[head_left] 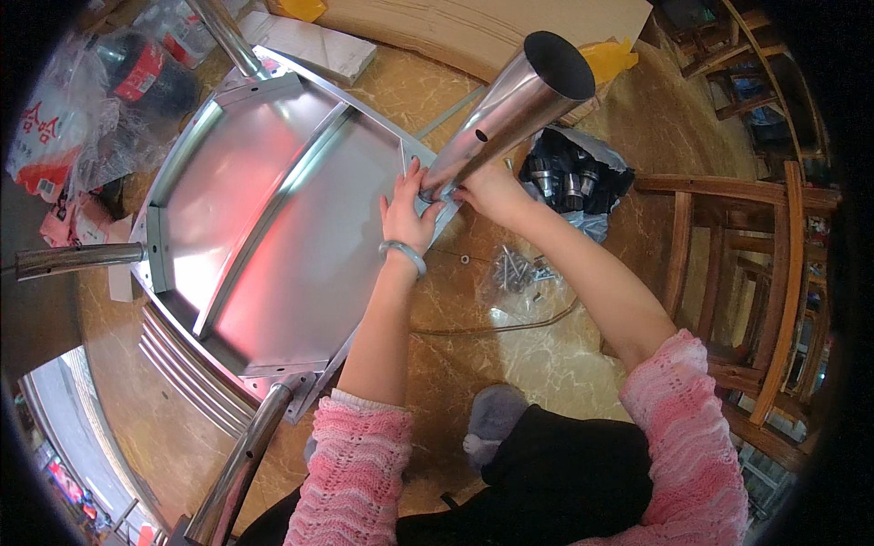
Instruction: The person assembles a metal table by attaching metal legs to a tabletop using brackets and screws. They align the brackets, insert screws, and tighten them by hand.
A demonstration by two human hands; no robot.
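Note:
An upturned metal tabletop [300, 246] with a raised rim and a cross rib lies on the floor in front of me. A shiny steel tube leg [496, 118] rises from its right corner, the open end toward me. My left hand [407, 214], a bangle on its wrist, is closed around the foot of this leg, thumb and fingers on either side. My right hand [496, 193] reaches in from the other side, fingertips pinched at the leg's foot. The tube partly hides those fingers, and what they hold is too small to make out.
Three more legs [232, 464] stand at the other corners. Right of my hands lie a bag of bolts [514, 271], a loose nut [464, 259] and a black bag of metal fittings [574, 182]. Wooden chairs [787, 291] stand at right, steel tubes [191, 373] lie at left.

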